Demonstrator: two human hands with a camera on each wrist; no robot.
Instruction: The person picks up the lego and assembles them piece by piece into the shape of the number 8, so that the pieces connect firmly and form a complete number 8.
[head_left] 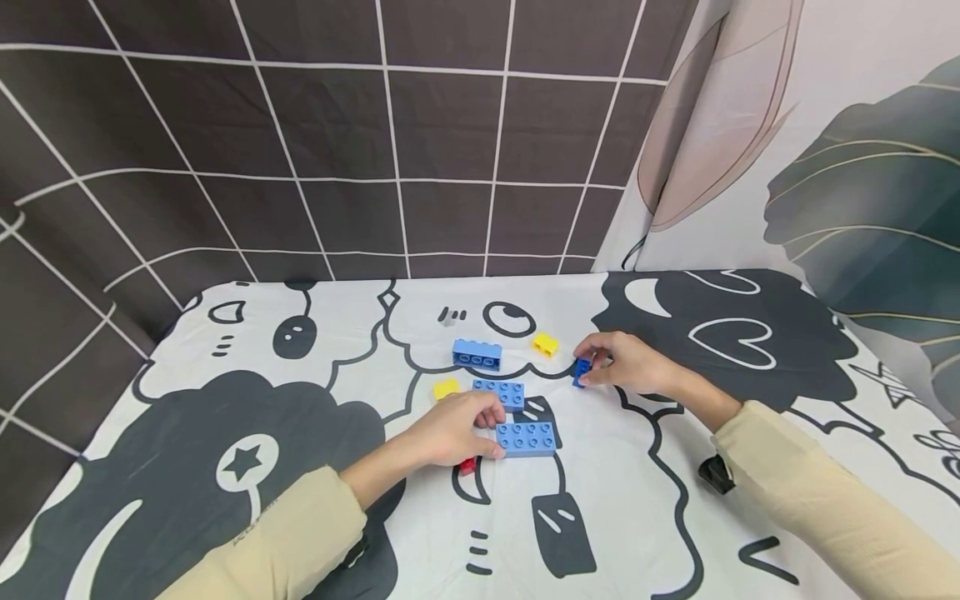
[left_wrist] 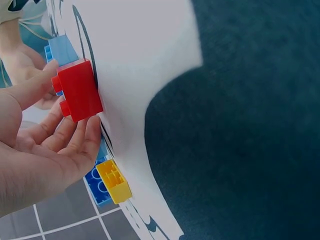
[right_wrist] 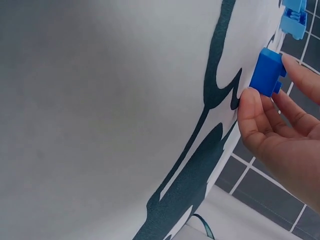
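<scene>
In the head view my right hand (head_left: 626,361) pinches a small dark blue toy brick (head_left: 581,372) between thumb and fingers. The right wrist view shows this brick (right_wrist: 266,72) tipped on its side, studs toward the palm. My left hand (head_left: 459,429) lies around the left end of a light blue eight-stud brick (head_left: 527,438), thumb by its near corner, fingers loosely bent beyond. A red brick (left_wrist: 81,91) partly hides that spot in the left wrist view; in the head view the red brick (head_left: 467,467) peeks out below the hand.
Behind the left hand lie another light blue brick (head_left: 501,393) and a yellow brick (head_left: 446,388). Farther back, a light blue brick (head_left: 477,355) rests on its side near a second yellow brick (head_left: 545,344). A dark gridded curtain (head_left: 442,133) hangs behind the patterned cloth (head_left: 622,517).
</scene>
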